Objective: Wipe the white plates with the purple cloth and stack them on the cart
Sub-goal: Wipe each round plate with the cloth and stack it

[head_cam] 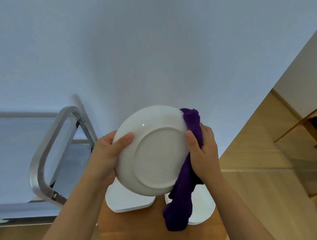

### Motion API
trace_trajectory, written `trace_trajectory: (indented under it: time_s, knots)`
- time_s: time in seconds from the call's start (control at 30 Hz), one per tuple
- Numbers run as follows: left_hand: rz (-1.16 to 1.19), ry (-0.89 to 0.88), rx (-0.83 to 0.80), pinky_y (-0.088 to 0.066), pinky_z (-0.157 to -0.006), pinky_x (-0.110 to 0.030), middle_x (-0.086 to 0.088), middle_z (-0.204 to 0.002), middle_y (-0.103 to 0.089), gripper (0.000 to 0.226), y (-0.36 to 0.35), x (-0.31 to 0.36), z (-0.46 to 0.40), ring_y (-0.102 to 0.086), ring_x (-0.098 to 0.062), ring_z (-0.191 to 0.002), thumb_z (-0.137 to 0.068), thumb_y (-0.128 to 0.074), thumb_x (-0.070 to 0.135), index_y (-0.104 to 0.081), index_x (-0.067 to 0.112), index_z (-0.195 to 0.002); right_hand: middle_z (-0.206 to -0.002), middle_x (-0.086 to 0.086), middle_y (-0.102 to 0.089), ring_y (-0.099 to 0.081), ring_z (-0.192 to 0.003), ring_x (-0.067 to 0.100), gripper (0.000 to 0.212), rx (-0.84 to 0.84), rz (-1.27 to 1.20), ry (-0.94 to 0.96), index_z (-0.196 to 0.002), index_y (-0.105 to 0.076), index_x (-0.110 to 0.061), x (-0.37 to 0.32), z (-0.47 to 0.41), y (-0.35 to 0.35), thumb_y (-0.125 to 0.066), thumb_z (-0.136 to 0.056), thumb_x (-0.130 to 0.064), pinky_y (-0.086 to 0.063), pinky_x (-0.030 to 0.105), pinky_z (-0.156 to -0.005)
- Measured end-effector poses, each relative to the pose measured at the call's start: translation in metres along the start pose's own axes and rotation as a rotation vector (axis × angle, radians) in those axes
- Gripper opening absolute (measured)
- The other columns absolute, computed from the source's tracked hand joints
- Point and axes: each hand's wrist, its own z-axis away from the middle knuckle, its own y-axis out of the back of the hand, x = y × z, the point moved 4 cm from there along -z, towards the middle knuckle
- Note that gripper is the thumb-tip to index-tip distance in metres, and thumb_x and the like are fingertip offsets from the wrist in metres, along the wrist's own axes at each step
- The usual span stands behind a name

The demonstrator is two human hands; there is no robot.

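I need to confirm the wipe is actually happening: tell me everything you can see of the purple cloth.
The purple cloth is a plush, towel-like fabric, deep violet and bunched. The right hand grips it against the right edge of the raised white plate, whose underside faces the camera. A tuft sticks up above the rim; the rest hangs loosely down, in front of another plate on the wooden table.

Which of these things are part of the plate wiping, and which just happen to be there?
In the job: held plate, purple cloth, left hand, right hand, two plates below, cart.
Just there: wooden chair, wall.
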Motion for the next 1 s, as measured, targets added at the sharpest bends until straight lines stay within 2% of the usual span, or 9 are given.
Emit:
trace_trajectory:
  time_s: [0.17, 0.3, 0.4, 0.5, 0.57, 0.7, 0.83, 0.93, 1.0]
  knots:
    - [0.187, 0.048, 0.143, -0.057, -0.065, -0.037, -0.008, -0.093, -0.074, 0.036, -0.006, -0.012, -0.003, -0.07, -0.025, -0.084, -0.066, -0.076, 0.037, -0.071, 0.015, -0.094, -0.105, 0.002, -0.053, -0.054, -0.083, 0.006, 0.052, 0.124, -0.139, -0.164, -0.105, -0.055, -0.016, 0.009, 0.009, -0.003, -0.05, -0.077, -0.06, -0.044, 0.02, -0.071]
    - [0.352, 0.086, 0.154, -0.055, -0.079, -0.046, -0.011, -0.115, -0.068, 0.067, -0.027, -0.015, -0.004, -0.065, -0.031, -0.105, -0.066, -0.073, 0.043, -0.059, 0.012, -0.124, -0.11, 0.016, -0.059, -0.061, -0.094, 0.026, 0.038, 0.114, -0.225, -0.246, -0.112, -0.058, -0.01, 0.014, 0.012, -0.007, -0.059, -0.088, -0.04, -0.053, 0.037, -0.081]
    - [0.283, 0.087, -0.026, -0.057, -0.071, -0.039, -0.009, -0.116, -0.067, 0.068, -0.028, -0.005, -0.009, -0.065, -0.03, -0.104, -0.072, -0.072, 0.05, -0.056, 0.015, -0.128, -0.093, 0.0, -0.07, -0.067, -0.083, 0.015, 0.007, 0.024, -0.356, -0.316, -0.096, -0.065, -0.025, 0.015, -0.003, 0.007, -0.061, -0.091, -0.029, -0.055, 0.025, -0.069]
    - [0.307, 0.282, -0.398, -0.058, -0.072, -0.041, -0.01, -0.112, -0.068, 0.074, -0.016, 0.005, -0.013, -0.066, -0.031, -0.098, -0.066, -0.076, 0.057, -0.059, 0.018, -0.126, -0.09, -0.007, -0.073, -0.07, -0.081, 0.01, 0.007, -0.211, -0.303, -0.286, -0.091, -0.07, -0.036, 0.013, -0.017, 0.026, -0.065, -0.087, -0.032, -0.053, 0.018, -0.061]
    - [0.339, 0.447, -0.475, -0.056, -0.077, -0.046, -0.013, -0.11, -0.069, 0.076, -0.015, -0.001, -0.01, -0.067, -0.033, -0.095, -0.054, -0.088, 0.048, -0.065, 0.016, -0.12, -0.089, -0.008, -0.073, -0.07, -0.08, 0.01, 0.009, -0.327, -0.22, -0.239, -0.089, -0.07, -0.041, 0.006, -0.024, 0.03, -0.066, -0.086, -0.033, -0.053, 0.017, -0.061]
    - [0.287, 0.505, -0.358, -0.057, -0.077, -0.05, -0.015, -0.12, -0.065, 0.077, -0.021, -0.019, -0.002, -0.065, -0.035, -0.104, -0.063, -0.077, 0.049, -0.056, 0.017, -0.13, -0.077, -0.012, -0.071, -0.068, -0.07, 0.009, 0.014, -0.299, -0.153, -0.261, -0.081, -0.07, -0.037, 0.006, -0.03, 0.029, -0.06, -0.088, -0.045, -0.049, 0.014, -0.056]
    - [0.259, 0.419, -0.232, -0.057, -0.07, -0.044, -0.013, -0.117, -0.067, 0.076, -0.024, -0.014, 0.001, -0.066, -0.033, -0.102, -0.063, -0.072, 0.051, -0.053, 0.019, -0.13, -0.089, -0.013, -0.073, -0.069, -0.079, 0.005, 0.029, -0.245, -0.241, -0.375, -0.106, -0.067, -0.037, 0.02, -0.011, 0.022, -0.053, -0.088, -0.055, -0.051, 0.013, -0.057]
    - [0.249, 0.352, -0.139, -0.058, -0.069, -0.044, -0.006, -0.107, -0.072, 0.061, -0.037, -0.013, 0.002, -0.07, -0.027, -0.094, -0.067, -0.066, 0.05, -0.057, 0.022, -0.121, -0.101, -0.013, -0.071, -0.067, -0.092, 0.009, 0.033, -0.119, -0.271, -0.415, -0.12, -0.061, -0.038, 0.024, 0.006, 0.01, -0.051, -0.091, -0.05, -0.054, 0.024, -0.075]
    - [0.232, 0.287, -0.043, -0.058, -0.068, -0.043, 0.001, -0.09, -0.075, 0.037, -0.051, -0.018, 0.002, -0.072, -0.019, -0.081, -0.076, -0.061, 0.045, -0.059, 0.024, -0.107, -0.112, -0.012, -0.065, -0.061, -0.102, 0.006, 0.034, -0.001, -0.249, -0.344, -0.124, -0.057, -0.033, 0.018, 0.022, -0.006, -0.05, -0.093, -0.045, -0.049, 0.019, -0.086]
